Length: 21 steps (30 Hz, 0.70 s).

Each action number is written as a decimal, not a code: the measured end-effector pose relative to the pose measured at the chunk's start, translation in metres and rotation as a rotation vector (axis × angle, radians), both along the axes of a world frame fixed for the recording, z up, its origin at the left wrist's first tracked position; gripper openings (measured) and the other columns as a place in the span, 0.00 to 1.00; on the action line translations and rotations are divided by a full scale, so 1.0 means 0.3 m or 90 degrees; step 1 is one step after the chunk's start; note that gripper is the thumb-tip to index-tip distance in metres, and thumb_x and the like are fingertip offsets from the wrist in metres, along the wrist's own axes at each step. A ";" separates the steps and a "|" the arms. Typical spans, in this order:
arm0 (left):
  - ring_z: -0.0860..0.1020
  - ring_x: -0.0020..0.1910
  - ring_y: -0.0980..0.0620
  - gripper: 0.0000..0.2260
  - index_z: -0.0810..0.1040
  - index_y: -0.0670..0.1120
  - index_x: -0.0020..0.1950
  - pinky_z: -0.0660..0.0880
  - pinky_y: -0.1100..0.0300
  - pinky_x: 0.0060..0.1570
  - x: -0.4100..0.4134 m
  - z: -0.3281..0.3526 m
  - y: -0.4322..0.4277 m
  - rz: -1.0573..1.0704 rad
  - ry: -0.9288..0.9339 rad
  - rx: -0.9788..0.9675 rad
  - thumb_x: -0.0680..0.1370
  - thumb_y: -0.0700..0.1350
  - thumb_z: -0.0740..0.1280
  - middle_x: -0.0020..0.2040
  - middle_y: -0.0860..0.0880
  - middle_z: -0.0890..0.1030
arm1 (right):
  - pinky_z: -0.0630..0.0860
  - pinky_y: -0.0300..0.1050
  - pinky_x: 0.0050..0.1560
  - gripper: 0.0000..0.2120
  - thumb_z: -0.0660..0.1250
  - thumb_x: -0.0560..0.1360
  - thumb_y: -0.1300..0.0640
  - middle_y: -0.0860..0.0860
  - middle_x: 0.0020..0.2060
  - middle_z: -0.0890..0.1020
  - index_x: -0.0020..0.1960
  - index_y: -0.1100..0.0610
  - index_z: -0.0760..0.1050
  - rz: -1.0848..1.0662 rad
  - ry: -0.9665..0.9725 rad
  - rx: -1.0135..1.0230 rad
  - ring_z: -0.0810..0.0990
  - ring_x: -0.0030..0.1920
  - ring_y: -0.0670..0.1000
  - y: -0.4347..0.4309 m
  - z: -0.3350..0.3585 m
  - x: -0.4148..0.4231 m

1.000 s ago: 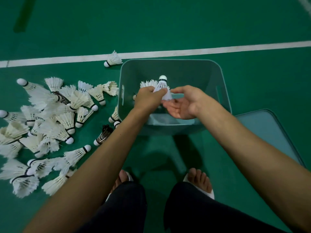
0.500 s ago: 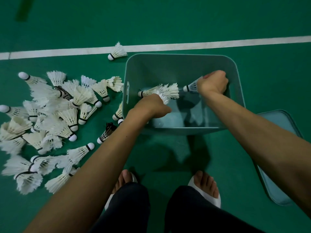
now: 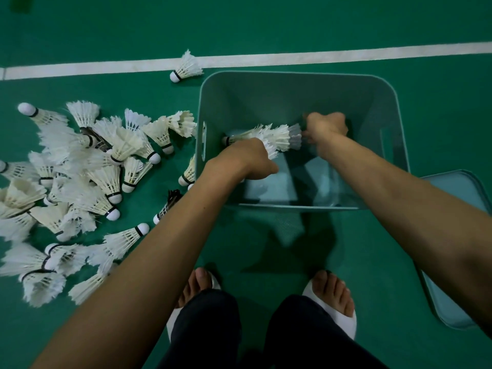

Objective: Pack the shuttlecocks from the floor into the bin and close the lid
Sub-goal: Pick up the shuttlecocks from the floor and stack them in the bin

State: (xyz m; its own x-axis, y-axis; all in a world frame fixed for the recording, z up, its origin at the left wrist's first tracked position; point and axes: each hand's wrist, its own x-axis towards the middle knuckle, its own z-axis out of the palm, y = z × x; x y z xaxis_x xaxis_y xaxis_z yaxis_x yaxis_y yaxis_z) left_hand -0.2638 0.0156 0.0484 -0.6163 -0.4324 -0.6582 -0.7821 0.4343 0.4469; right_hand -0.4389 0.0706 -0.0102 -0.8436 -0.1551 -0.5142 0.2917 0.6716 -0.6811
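Observation:
A teal plastic bin (image 3: 391,107) stands on the green floor, and both my hands are inside it. My left hand (image 3: 247,159) grips a nested stack of white shuttlecocks (image 3: 274,137) lying sideways, cork end toward the bin's left wall. My right hand (image 3: 326,126) pinches a shuttlecock (image 3: 295,135) whose feathers meet the open end of that stack. Several loose shuttlecocks (image 3: 87,182) lie in a heap on the floor left of the bin. The teal lid (image 3: 452,262) lies flat on the floor to the bin's right, partly behind my right forearm.
One shuttlecock (image 3: 186,67) lies alone by the white court line (image 3: 346,55) behind the bin. A dark-feathered shuttlecock (image 3: 169,203) sits near the bin's front left corner. My feet in white slippers (image 3: 338,315) stand just in front of the bin.
My right hand took one shuttlecock off the stack, swung it out to the right, and has now brought it back against the stack's open end. My left hand sank lower into the bin.

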 end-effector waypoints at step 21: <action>0.76 0.57 0.44 0.15 0.78 0.44 0.63 0.73 0.54 0.57 0.017 0.067 0.029 0.019 0.156 -0.085 0.77 0.38 0.65 0.59 0.46 0.78 | 0.72 0.42 0.44 0.08 0.69 0.72 0.59 0.59 0.44 0.85 0.47 0.61 0.84 0.318 0.229 0.153 0.84 0.47 0.57 0.187 0.178 0.014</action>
